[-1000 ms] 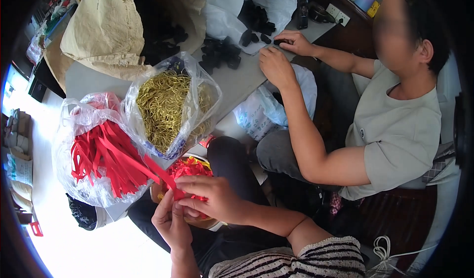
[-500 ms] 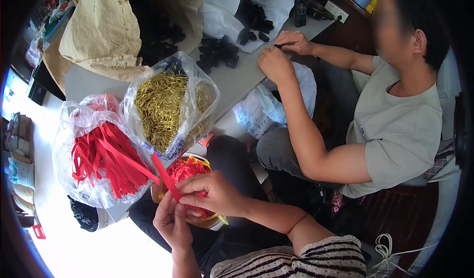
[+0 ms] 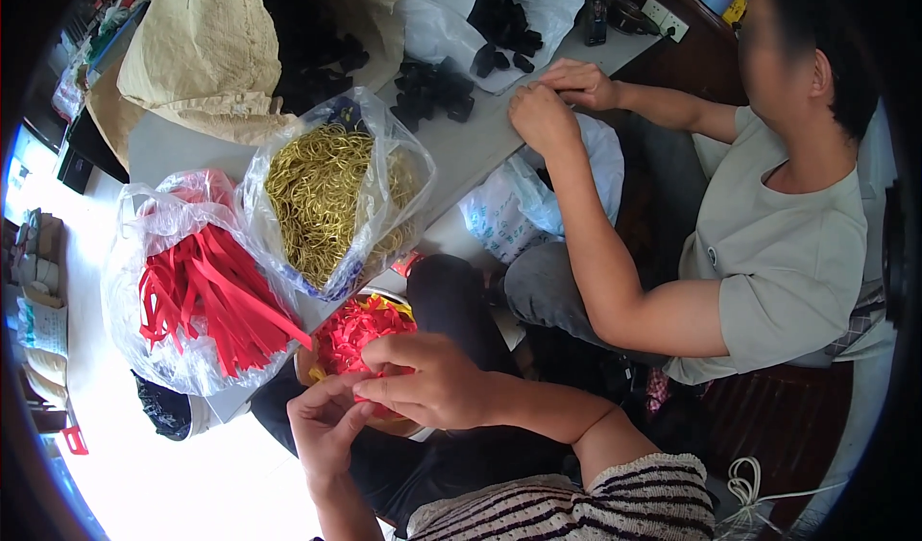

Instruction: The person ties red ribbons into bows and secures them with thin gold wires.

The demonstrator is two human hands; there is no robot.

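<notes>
**Red ribbon everywhere, both hands busy in my lap**

Red is basically all I see right now. My right hand (image 3: 432, 383) is curled over, fingers bent and pinching a bit of red ribbon (image 3: 370, 399) right where it meets my left hand (image 3: 327, 424). The left one comes up from below with its fingers closed around the same spot, so both are gripping that little piece between them; it's mostly hidden by my fingers, so I can't tell how it's folded.

Just behind my hands, touching the right knuckles, sits a round basket (image 3: 357, 335) on my lap, full of finished red pieces.

Up and to the left on the grey table (image 3: 461, 147) there's a clear plastic bag of red ribbon strips (image 3: 206, 296), with a few strips poking out toward the basket. Right beside it is another clear bag stuffed with gold wire rings (image 3: 322, 195). Further back is a big tan paper sack (image 3: 206, 47) and a heap of small black parts (image 3: 437, 85).

Across from me another person in a grey tee (image 3: 788, 253) has both hands (image 3: 552, 104) down on the table edge near the black parts, well apart from mine.
</notes>
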